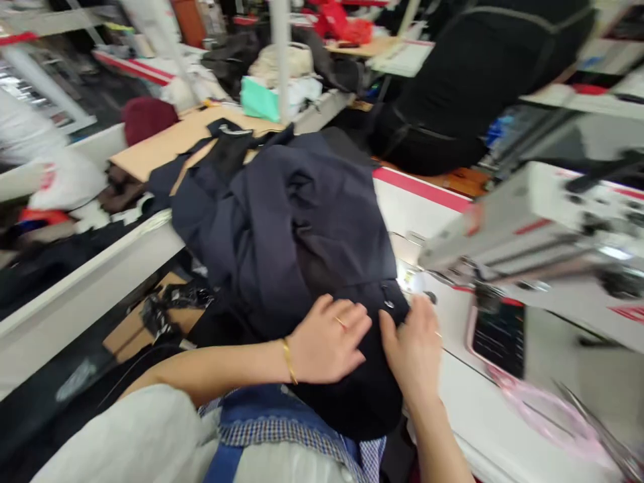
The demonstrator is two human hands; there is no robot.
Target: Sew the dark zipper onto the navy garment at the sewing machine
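Observation:
A dark navy garment, bunched in folds, lies over the sewing machine table and hangs toward my lap. My left hand rests palm down on the nearer black part, its fingers stretched and a little spread. At the garment's right edge is my right hand, the thumb on the cloth and the fingers extended along the edge beside the white table top. Thumb and fingers are apart. A small shiny button or snap shows on the cloth between my hands. The picture is blurred by motion.
A sewing machine stands to the right, its lit needle area near the garment. Beside it lie a phone, a pink ring-shaped item and metal scissors. A person in black is close ahead. A cardboard piece lies lower left.

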